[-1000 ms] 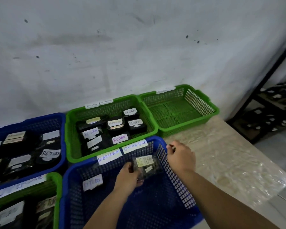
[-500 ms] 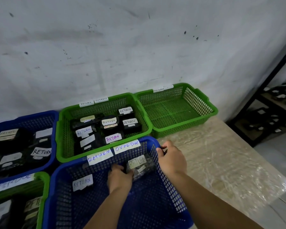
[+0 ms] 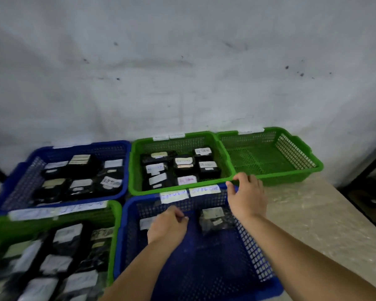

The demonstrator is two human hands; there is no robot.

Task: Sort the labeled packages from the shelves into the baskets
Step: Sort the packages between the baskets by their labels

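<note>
A near blue basket (image 3: 254, 255) stands in front of me with paper labels on its far rim. Inside it lies a black wrapped package (image 3: 213, 220) with a pale label, by the far right wall. My left hand (image 3: 167, 227) hovers inside the basket just left of that package, fingers loosely curled, holding nothing. My right hand (image 3: 245, 196) grips the basket's far right corner rim. Another labelled package (image 3: 146, 222) lies partly hidden behind my left hand.
A green basket (image 3: 135, 168) behind holds several labelled black packages. To its right is an empty green basket (image 3: 291, 177). On the left stand a blue basket (image 3: 20, 183) and a near green basket (image 3: 113, 235), both with packages. A pale tabletop (image 3: 313, 218) lies right, with a dark shelf (image 3: 369, 192) beyond.
My left hand has let go of the labelled package, which now lies in the near blue basket, and has drawn back left. The camera has swung left. My right hand stays on the rim.
</note>
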